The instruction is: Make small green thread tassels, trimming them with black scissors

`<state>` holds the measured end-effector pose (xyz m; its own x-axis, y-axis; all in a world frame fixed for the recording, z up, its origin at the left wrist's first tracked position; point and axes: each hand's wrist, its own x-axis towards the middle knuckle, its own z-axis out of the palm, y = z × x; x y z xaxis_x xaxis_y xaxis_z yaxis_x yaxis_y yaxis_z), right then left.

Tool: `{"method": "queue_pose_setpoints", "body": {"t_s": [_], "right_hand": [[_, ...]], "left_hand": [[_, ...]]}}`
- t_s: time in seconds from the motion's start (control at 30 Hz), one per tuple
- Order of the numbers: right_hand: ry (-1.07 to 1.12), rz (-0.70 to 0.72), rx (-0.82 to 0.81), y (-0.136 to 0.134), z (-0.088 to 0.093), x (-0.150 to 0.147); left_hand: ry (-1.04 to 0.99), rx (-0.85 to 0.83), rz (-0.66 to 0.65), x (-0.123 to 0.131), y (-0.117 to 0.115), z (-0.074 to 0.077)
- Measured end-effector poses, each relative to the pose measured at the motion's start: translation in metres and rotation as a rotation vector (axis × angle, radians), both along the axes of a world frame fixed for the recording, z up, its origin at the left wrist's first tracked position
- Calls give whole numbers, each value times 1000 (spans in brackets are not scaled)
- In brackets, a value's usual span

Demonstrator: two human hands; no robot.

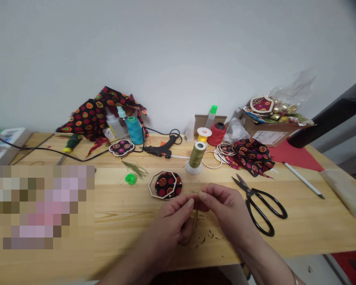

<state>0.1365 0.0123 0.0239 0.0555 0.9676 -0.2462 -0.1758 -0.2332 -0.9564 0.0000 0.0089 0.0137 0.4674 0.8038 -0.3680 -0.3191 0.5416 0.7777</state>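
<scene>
Pale wooden tabletop (299, 225) against a white wall (178, 47). Thread, four: olive spool (197, 155), yellow spool (203, 135), red spool (217, 133), teal spool (135, 130). Scissors (259, 206) — one pair, right. Left hand (175, 223) and right hand (227, 209) — fingers pinched on olive thread tuft (195, 217), near centre.

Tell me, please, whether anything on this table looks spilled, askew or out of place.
Nothing looks damaged, but small dark thread snippets lie scattered on the table just below the left hand and right hand, which pinch olive strands. A green cap also lies loose, off any bottle.
</scene>
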Motion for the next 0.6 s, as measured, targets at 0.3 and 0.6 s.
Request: {"method": "queue_pose_setpoints", "body": {"t_s": [0.3, 0.6], "right_hand": [[90, 103, 58, -1, -8, 2], [120, 44, 8, -1, -14, 0]], "left_hand": [[-63, -59, -12, -3, -3, -7], [-33, -73, 48, -2, -2, -6]]}}
